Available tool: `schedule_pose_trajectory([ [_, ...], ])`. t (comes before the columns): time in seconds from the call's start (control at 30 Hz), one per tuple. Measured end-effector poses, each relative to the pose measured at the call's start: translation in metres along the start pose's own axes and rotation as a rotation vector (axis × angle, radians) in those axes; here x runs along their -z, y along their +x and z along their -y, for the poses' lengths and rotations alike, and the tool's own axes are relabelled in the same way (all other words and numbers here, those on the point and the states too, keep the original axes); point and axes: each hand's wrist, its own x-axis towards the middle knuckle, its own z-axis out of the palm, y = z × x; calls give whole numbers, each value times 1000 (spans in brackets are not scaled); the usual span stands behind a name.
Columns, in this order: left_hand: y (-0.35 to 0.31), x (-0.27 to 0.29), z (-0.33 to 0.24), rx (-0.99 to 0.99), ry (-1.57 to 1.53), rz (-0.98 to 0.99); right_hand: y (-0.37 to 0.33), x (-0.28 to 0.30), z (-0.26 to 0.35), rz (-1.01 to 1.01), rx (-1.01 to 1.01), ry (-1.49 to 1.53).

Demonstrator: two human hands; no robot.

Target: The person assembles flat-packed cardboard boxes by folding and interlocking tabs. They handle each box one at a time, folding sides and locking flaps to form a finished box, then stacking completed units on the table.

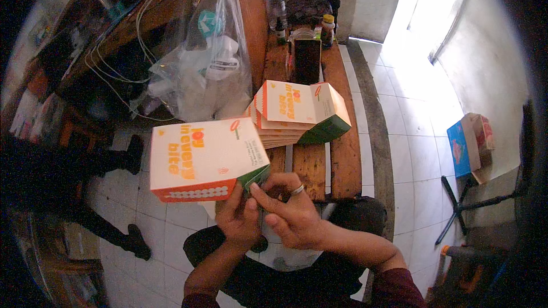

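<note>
A white cardboard food box (208, 151) with orange lettering, an orange side and a green end is held up over my lap. My left hand (235, 222) grips its near right corner, thumb and fingers closed beside the green end flap (254, 179). At that same green end, my right hand (294, 211), with a ring on one finger, has its thumb and forefinger pinched on the flap. Just beyond, on a wooden bench, rests a stack of matching folded boxes (290, 105), their layers fanned toward the left. The inside of the held box is hidden.
The slatted wooden bench (344, 154) also bears a dark phone (307, 60), a water bottle (273, 0) and a small yellow-capped bottle (327, 28). A clear plastic bag (200, 74) hangs to the left. Another person's legs (108, 222) show at left. A blue carton (459, 148) stands by the wall.
</note>
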Motion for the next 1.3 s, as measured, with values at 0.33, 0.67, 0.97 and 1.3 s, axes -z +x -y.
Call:
schedule_pose_trajectory([
  [0.33, 27, 55, -16, 325, -365, 588, 14, 19, -24, 108, -195, 327],
  [0.67, 33, 35, -29, 190, -98, 890, 10, -3, -12, 137, -750, 81],
  [0.97, 40, 50, -36, 161, -203, 1027, 24, 24, -18, 314, -717, -431],
  [1.3, 54, 69, -28, 240, -231, 884, 12, 28, 22, 208, -115, -176],
])
